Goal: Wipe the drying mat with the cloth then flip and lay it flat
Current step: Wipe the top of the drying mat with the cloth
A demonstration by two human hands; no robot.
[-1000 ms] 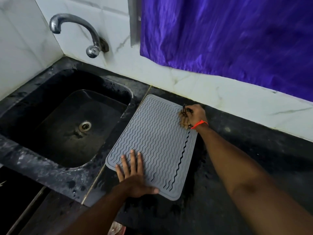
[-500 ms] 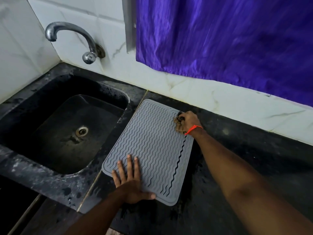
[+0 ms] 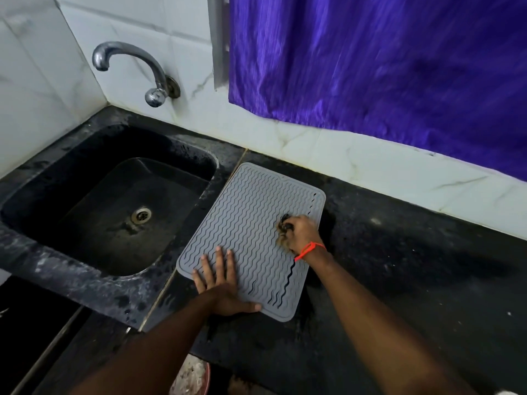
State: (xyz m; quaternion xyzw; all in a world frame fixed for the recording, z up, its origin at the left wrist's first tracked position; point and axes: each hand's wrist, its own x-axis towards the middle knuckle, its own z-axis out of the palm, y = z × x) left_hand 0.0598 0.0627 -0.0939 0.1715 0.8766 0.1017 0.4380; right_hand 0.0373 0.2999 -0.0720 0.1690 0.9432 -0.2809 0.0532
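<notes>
Two hands are seen on a grey drying mat (image 3: pixel 251 235) that lies flat on a black countertop (image 3: pixel 399 266), just right of a black sink (image 3: pixel 71 269). The mat is ribbed with wavy lines and is set at a slant, its far left corner close to the sink's rim and its near edge toward the person. The left hand (image 3: pixel 221 289) is laid palm down on the near left part of the mat, the fingers straight and slightly spread, the thumb stretched out along the near edge; nothing is gripped by it. The right hand (image 3: pixel 302 233) is placed on the right side of the mat, well apart from the left, and its fingers are curled round a small, dark, bunched cloth (image 3: pixel 285 229) that is pressed against the ribbed surface. Only a bit of the cloth is shown beyond the knuckles, and its colour cannot be told exactly. A red thread band (image 3: pixel 309 250) is worn on the right wrist. Dark wet-looking patches are seen on the countertop along the mat's right and near edges. A metal tap (image 3: pixel 134 69) is fixed to the white tiled wall (image 3: pixel 356 163) above the sink, and a metal drain (image 3: pixel 141 215) is seen in the basin floor. A purple curtain (image 3: pixel 385 67) is hung over the wall behind the countertop, its hem ending above the lowest row of tiles.
</notes>
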